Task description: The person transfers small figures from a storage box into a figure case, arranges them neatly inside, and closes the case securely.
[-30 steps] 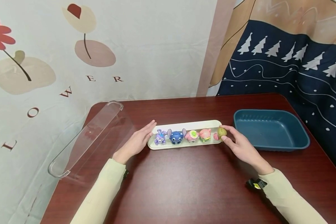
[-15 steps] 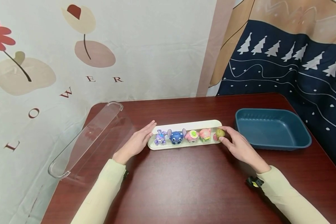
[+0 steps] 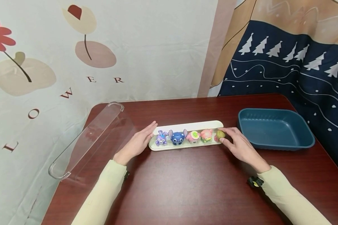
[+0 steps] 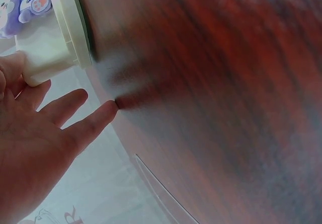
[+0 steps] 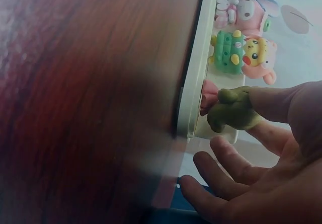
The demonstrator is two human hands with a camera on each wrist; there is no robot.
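A long cream tray (image 3: 171, 148) holds a row of small toy figurines. From left they are a purple rabbit (image 3: 161, 138), a blue figurine (image 3: 177, 137) with big ears, a pink one (image 3: 192, 136) with a green and white top, and a pink-hooded one (image 3: 206, 135) in green. My left hand (image 3: 138, 140) rests at the tray's left end, fingers nearly straight against it. At the right end my right hand (image 3: 240, 147) pinches an olive-green figurine (image 5: 234, 110) with a pink lower part (image 5: 209, 94) between thumb and index finger, its base right at the tray floor.
A dark teal basin (image 3: 279, 145) stands on the right side of the brown table (image 3: 180, 190), close to my right hand. A clear plastic cover (image 3: 85, 140) lies at the left, beyond my left forearm. Printed cloths hang behind the table.
My right hand and the olive-green figurine have moved slightly left and lower onto the tray. The teal basin has shifted a little to the right. My left hand has stayed in place.
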